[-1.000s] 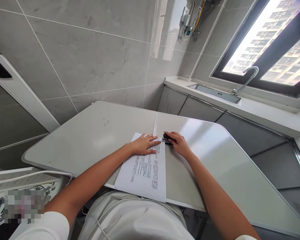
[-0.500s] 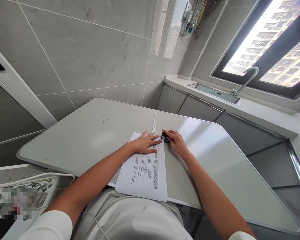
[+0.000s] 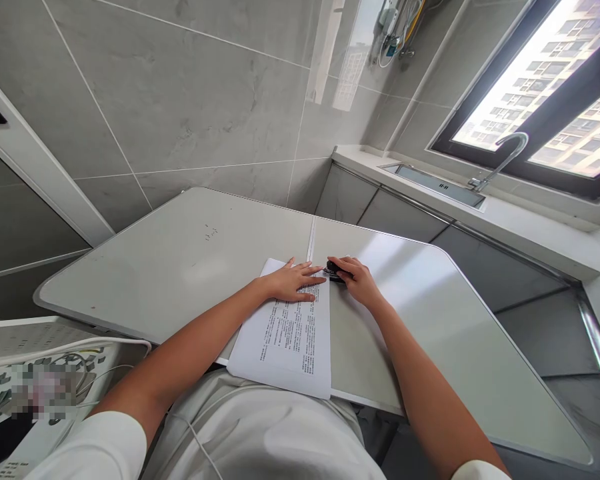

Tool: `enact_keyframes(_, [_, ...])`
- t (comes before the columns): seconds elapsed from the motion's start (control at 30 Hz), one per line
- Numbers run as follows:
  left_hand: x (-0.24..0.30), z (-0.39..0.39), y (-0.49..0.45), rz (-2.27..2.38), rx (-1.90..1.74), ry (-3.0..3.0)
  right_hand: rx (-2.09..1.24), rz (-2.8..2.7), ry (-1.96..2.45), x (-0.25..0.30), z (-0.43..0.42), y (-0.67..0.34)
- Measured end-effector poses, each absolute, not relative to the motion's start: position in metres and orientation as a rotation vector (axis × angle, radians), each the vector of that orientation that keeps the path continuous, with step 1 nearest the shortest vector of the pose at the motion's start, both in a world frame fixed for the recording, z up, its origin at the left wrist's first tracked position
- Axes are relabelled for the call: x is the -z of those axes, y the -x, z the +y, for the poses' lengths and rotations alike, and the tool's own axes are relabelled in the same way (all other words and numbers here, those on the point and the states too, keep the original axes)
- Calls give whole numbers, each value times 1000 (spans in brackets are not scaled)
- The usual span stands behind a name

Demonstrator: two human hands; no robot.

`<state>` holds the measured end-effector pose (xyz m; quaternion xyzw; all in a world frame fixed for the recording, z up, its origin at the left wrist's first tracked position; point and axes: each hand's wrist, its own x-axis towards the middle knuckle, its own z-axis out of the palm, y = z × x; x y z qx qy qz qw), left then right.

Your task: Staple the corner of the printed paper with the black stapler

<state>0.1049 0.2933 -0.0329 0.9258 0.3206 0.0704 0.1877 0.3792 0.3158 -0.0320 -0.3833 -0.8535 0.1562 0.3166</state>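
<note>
Black stapler (image 3: 333, 267) clasped in right grip (image 3: 354, 275), long axis pointed leftward at far right corner of printed paper (image 3: 286, 353), pinned under spread left grip (image 3: 294, 281)

A wide pale desk (image 3: 480, 340) stands close by the grey tiled wall (image 3: 205, 100), which is glossy enough to throw back bright strips of light near the corner. Over on the right, a white counter (image 3: 535, 223) tops grey cupboards (image 3: 390, 215), with a sink (image 3: 437, 185) let into it and a curved metal tap (image 3: 500, 167) beside that, below a dark-framed window (image 3: 510, 127) (a many-windowed building (image 3: 545, 70) fills the view outside). High in the corner I see a yellow pipe (image 3: 416, 19). At the left, a white tub (image 3: 20, 331) holds cords and grey bits, partly blurred out.
</note>
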Motion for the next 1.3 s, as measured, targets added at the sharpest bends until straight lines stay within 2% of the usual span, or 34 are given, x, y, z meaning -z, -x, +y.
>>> enact_keyframes(1.3, [37,291,-104,903,-292,-2579,-125,-2329,1361,28,301,-349])
